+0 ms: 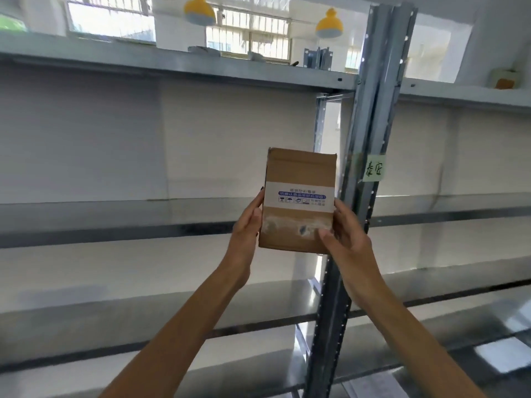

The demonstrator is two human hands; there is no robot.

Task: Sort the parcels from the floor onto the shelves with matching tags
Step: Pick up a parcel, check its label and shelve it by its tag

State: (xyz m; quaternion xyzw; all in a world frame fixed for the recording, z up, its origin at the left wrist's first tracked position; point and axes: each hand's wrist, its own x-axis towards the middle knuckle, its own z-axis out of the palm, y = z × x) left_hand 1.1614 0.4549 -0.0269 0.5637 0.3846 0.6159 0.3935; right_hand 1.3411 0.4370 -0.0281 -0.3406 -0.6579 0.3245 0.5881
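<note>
A small brown cardboard parcel [298, 179] with a white label band printed upside down is held up in front of the metal shelving. My left hand [247, 222] grips its left edge and my right hand [343, 234] grips its lower right corner. The parcel is upright, raised at the level of the middle shelf [115, 214]. A pale green handwritten tag [373, 168] is stuck on the grey upright post [373, 116] just right of the parcel.
Grey metal shelves run left and right of the post, at several heights. The top shelf [172, 64] carries small items, and a small box [505, 79] sits at the far right. Yellow lamps [329, 24] hang beyond, before barred windows.
</note>
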